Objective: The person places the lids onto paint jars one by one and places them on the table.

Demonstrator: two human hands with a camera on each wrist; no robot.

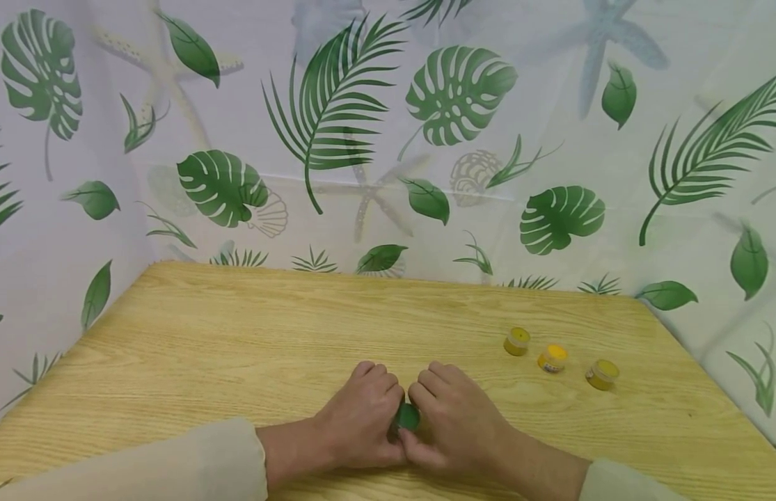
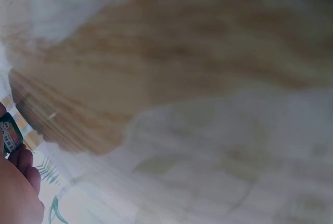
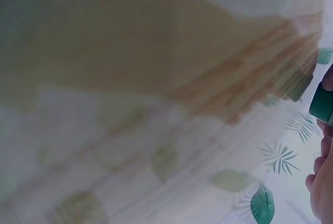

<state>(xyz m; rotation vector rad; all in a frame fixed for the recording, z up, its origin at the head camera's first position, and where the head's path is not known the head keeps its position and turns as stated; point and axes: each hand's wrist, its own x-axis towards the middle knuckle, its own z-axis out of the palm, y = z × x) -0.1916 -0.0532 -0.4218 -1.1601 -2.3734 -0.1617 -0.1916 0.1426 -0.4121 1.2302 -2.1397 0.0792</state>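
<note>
A small jar with green contents (image 1: 408,416) is between my two hands, low in the middle of the head view. My left hand (image 1: 365,423) grips it from the left with curled fingers, while my right hand (image 1: 461,424) holds it from the right. Both thumbs meet at the near side of the jar. A printed label shows on the green jar (image 2: 10,133) at the left wrist view's edge. In the right wrist view, a plain green side of the jar (image 3: 322,103) is visible. My hands hide most of its body.
To the right on the wooden table (image 1: 250,334) stand an olive-yellow jar (image 1: 517,341), an orange-yellow jar (image 1: 553,358) and another olive-yellow jar (image 1: 603,374). A leaf-patterned white cloth (image 1: 362,90) hangs behind and along the sides of the table.
</note>
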